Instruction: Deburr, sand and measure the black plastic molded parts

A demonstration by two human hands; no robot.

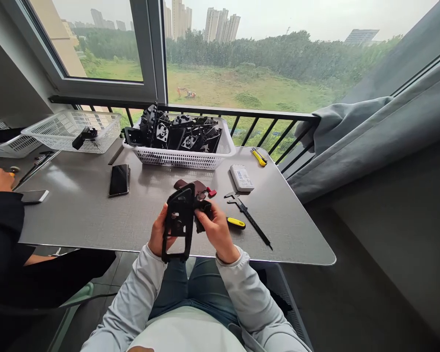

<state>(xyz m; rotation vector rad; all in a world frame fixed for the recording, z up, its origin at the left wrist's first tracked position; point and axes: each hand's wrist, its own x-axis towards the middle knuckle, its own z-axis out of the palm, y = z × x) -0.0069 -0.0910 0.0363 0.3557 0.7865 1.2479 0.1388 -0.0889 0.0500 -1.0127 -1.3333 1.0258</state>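
Observation:
Above the table's front edge, my left hand (157, 233) grips a black plastic frame (188, 244) by its left side; the frame is tilted upright and has a large opening. My right hand (219, 233) is closed around a small black part (204, 207) at the frame's right side. Whether that part is joined to the frame I cannot tell. Behind them lie dark brown pieces (180, 184) and a small red piece (211, 192). A yellow-and-black handle (236, 223) rests just right of my right hand, its other end hidden.
A white basket (176, 159) heaped with black plastic parts stands at the back. Another white basket (110, 128) holds few parts. On the table (84, 215) lie a phone (119, 180), calipers (250, 220), a white box (241, 178) and a yellow cutter (259, 157). A co-worker's arm (2, 210) is at left.

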